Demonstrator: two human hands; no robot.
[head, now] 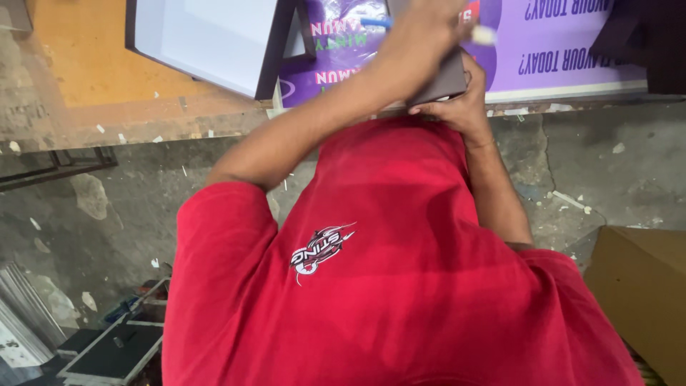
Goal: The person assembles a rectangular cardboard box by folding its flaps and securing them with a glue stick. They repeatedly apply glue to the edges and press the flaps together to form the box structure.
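- We judge the step as working on the dark panel [446, 77], held at the table [93, 64] edge over a glossy purple poster [572, 43]
- Our left hand [421, 32], blurred, is closed round a blue-handled tool [375, 23]
- Our right hand [457, 107] curls under the smooth, flat panel, gripping it
- Any further stroke calls for a steady brace

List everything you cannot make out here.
- Head view: the left hand is motion-blurred, so the kind of blue-handled tool it holds is unclear.
- The dark board in the right hand is mostly covered by the left arm.
- The white frame is cut off by the top edge.
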